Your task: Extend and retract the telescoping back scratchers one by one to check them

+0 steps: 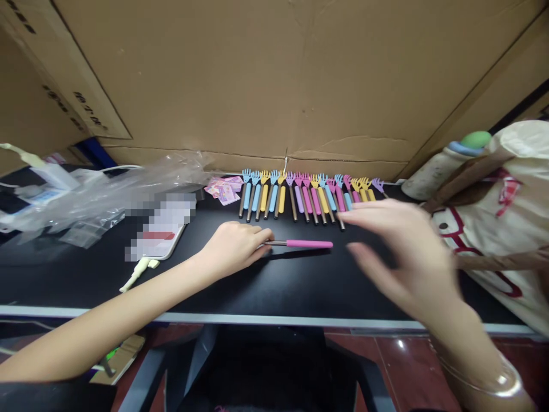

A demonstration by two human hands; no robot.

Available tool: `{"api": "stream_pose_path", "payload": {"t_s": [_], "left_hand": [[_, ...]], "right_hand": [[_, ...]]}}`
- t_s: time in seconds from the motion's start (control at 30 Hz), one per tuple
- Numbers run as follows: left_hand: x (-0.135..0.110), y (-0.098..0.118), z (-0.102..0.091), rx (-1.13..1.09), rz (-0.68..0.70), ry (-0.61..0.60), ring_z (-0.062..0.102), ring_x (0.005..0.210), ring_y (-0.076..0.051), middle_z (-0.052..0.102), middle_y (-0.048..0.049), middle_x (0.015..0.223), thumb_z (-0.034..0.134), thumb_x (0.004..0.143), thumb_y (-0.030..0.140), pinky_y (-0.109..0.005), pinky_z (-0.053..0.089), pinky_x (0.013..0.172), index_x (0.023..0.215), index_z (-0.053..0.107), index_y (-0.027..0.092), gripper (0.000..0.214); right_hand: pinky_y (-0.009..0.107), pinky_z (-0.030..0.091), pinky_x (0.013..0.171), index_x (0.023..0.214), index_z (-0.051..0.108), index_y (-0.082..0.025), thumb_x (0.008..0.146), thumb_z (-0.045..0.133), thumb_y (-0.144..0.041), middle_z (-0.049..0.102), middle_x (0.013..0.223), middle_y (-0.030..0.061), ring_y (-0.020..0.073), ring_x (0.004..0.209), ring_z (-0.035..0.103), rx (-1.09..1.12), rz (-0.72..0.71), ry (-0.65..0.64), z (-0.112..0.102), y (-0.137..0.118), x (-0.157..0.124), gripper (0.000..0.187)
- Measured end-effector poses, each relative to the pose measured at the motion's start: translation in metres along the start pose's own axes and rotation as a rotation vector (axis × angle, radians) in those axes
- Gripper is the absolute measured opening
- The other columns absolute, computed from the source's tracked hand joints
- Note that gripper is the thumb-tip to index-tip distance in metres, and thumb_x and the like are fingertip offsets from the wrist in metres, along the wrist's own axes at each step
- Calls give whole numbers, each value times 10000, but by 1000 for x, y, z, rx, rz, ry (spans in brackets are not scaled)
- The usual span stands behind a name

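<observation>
My left hand is closed over one end of a back scratcher; its metal rod and pink handle stick out to the right, just above the black table. Whatever lies under the fingers is hidden. On the right, my right hand is blurred, thumb apart from the fingers, with nothing between them. Behind both hands runs a row of small back scratchers with claw heads and blue, yellow, pink and purple handles. The right hand's fingers partly cover the row's right end.
Small printed cards lie left of the row. A phone with a cable plugged in and clear plastic bags are farther left. On the right stand a bottle and a cream cloth bag. A cardboard wall closes the back.
</observation>
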State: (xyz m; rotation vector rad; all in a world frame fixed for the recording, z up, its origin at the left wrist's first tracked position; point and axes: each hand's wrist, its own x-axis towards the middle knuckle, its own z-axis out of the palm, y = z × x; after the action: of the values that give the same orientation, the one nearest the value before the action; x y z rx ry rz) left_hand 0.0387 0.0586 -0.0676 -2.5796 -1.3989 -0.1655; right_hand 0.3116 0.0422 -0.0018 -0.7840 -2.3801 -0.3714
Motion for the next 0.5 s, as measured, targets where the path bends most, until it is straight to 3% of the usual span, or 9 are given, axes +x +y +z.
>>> {"api": "stream_pose_path", "payload": {"t_s": [0.1,0.2,0.27,0.37,0.5], "left_hand": [[-1,-1,-1,-4,28,65,667,713,-181,686,33,802,417,971,386,-295,325,550,1041,603,275,227],[-2,0,-3,11,69,132,658,711,-181,666,30,761,388,983,384,-300,352,566,1002,606,260,252],[-4,2,-5,17,85,143,648,704,-180,659,27,754,378,986,389,-305,365,567,966,601,242,268],[-7,1,-14,10,97,116,627,702,-180,646,19,737,376,986,412,-305,393,569,931,601,228,296],[-15,-13,-36,-74,89,193,608,916,-178,672,-18,965,386,989,404,-311,489,768,1070,603,228,291]], "right_hand": [[376,433,944,1217,573,-173,959,515,-283,659,1146,82,210,1059,596,16,-54,-178,48,-2,9,287],[294,444,714,1114,611,-178,960,507,-268,695,952,42,170,812,640,-4,-13,-288,82,-5,7,207],[273,385,588,1020,621,-186,966,484,-260,685,853,14,150,687,628,-10,-3,-316,90,-7,5,165],[270,322,525,968,610,-195,975,457,-265,674,820,-7,136,614,609,-14,-11,-310,86,-9,2,168],[262,310,522,942,592,-200,972,460,-267,674,815,-17,129,612,612,0,15,-345,80,-5,-2,152]]}}
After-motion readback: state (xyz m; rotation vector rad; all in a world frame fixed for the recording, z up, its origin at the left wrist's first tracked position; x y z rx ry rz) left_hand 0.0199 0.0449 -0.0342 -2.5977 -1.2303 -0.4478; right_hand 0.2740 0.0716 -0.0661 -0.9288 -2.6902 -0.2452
